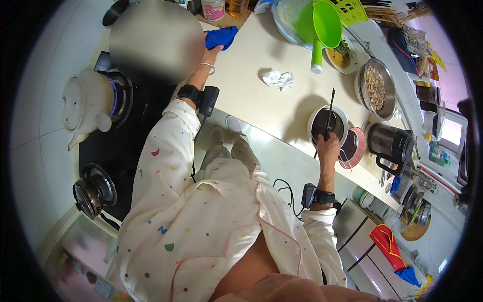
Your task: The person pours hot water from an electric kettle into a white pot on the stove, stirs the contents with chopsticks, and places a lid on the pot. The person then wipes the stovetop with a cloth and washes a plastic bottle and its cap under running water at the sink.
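Note:
My right hand [329, 145] is closed around a pair of dark chopsticks [331, 104], whose length lies over a white bowl [310, 124] of dark liquid at the counter's front edge. A pink-rimmed strainer or dish [361, 145] with dark contents touches the bowl's right side. At the upper left, my left hand [212, 54] holds a blue cloth [222, 37]; a blurred round patch hides part of that hand and whatever is beside it. A crumpled white tissue [278, 79] rests on the counter between my hands.
A clay pot [85, 102] sits over a lit burner at left, with a small lidded pot [88, 198] nearer. Along the counter are a green ladle [327, 22], a plate of greens [354, 62], a metal bowl of chopped food [390, 90] and a glass kettle [390, 143].

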Tool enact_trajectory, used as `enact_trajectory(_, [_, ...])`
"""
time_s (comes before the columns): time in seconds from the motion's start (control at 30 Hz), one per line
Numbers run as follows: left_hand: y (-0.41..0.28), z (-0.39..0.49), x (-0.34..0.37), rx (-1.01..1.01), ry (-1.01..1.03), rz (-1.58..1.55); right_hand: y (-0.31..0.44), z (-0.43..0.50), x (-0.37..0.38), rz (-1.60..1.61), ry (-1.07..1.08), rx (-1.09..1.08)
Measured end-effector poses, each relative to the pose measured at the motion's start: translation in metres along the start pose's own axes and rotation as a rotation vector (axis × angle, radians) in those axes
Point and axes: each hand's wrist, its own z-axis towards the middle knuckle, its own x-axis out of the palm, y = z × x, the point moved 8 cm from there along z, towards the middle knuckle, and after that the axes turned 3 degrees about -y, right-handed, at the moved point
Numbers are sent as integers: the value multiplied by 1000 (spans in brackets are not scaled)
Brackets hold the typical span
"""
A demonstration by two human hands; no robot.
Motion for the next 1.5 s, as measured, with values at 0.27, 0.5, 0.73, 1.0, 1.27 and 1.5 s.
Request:
enact_trajectory(0.27, [0, -30, 0, 74, -6, 207, 0, 2, 8, -15, 98, 33])
enact_trajectory(0.5, [-13, -78, 4, 5, 27, 40, 65, 6, -25, 185, -119, -150])
enact_trajectory(0.73, [-53, -123, 3, 249, 142, -311, 184, 59, 85, 231, -155, -458])
enact_trajectory(1.0, [84, -243, -49, -752, 459, -1028, 208, 80, 107, 421, -154, -351])
enact_trajectory(1.27, [146, -312, -46, -1162, 133, -2100, 473, -22, 134, 984, 353, -956])
enact_trajectory(1.5, [164, -298, -70, -991, 74, -2330, 543, -88, 186, 814, 230, -1254])
